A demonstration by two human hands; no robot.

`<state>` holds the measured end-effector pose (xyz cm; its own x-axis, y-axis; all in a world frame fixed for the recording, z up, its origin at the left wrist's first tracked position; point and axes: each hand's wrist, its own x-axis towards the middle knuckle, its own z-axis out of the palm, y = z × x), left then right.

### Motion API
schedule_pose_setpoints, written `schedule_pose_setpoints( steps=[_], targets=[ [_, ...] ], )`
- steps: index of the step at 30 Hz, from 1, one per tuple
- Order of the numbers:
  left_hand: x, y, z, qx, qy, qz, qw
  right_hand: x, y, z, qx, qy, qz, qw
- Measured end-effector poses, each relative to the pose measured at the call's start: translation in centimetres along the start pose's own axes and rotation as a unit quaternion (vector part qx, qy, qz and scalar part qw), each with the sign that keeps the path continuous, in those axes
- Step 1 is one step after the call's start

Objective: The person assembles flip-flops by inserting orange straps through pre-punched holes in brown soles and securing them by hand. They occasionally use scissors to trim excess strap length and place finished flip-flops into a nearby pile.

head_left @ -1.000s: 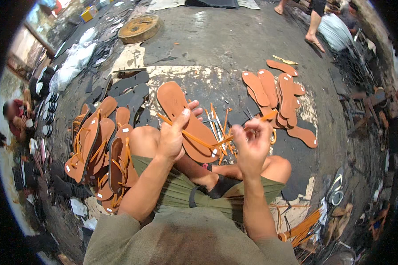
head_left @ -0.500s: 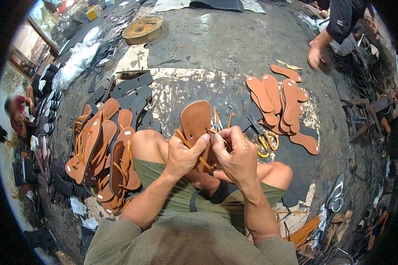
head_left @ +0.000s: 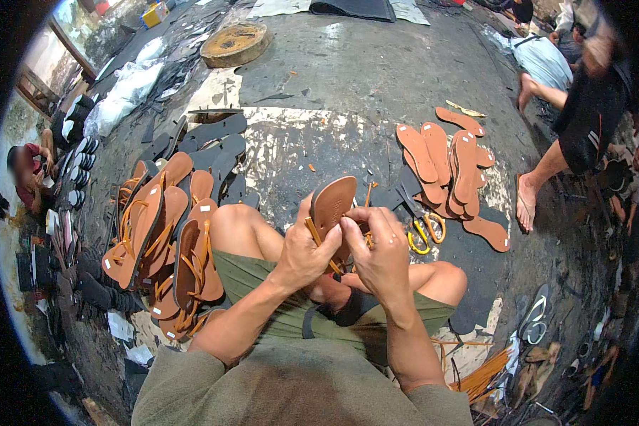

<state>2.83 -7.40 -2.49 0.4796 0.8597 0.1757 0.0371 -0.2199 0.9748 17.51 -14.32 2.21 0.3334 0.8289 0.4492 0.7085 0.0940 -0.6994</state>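
My left hand (head_left: pixel 298 250) is closed around a brown sandal (head_left: pixel 333 201), held upright and tilted above my crossed legs. An orange strap (head_left: pixel 312 231) runs along its left side by my left thumb. At the sandal's right edge my right hand (head_left: pixel 378 245) is closed, thumb and fingers pinched together on the strap; the pinched part is mostly hidden behind them. Yellow-handled scissors (head_left: pixel 419 236) lie on the floor just right of my right hand. A heap of strapped brown sandals (head_left: pixel 148 238) is on my left.
Loose brown soles (head_left: pixel 466 170) are stacked at right. Black soles (head_left: pixel 216 135) lie beyond the sandal heap. Orange strips (head_left: pixel 486 375) and a flip-flop (head_left: pixel 537 312) are at lower right. A round block (head_left: pixel 234 45) stands far off. A person's bare foot (head_left: pixel 526 202) is beside the soles.
The sandal has turned more edge-on and moved slightly right and lower. My right fingers have closed in against its edge. At right, a person has stepped nearer to the stacked soles.
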Motion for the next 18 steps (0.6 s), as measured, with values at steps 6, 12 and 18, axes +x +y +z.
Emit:
schedule_pose_setpoints(
  steps=[6, 12, 18],
  targets=[
    [0.8, 1.0, -0.6, 0.056, -0.097, 0.149, 0.982, 0.1, -1.3, -0.1, 0.096, -0.099, 0.059, 0.989],
    [0.3, 4.2, -1.9, 0.008, -0.106, -0.077, 0.991, -0.6, -0.1, -0.6, -0.025, -0.058, 0.002, 0.998],
    [-0.2, 3.0, -0.8, 0.110, -0.068, 0.024, 0.991, -0.4, 0.0, 0.7, -0.091, -0.021, -0.054, 0.994]
  ],
)
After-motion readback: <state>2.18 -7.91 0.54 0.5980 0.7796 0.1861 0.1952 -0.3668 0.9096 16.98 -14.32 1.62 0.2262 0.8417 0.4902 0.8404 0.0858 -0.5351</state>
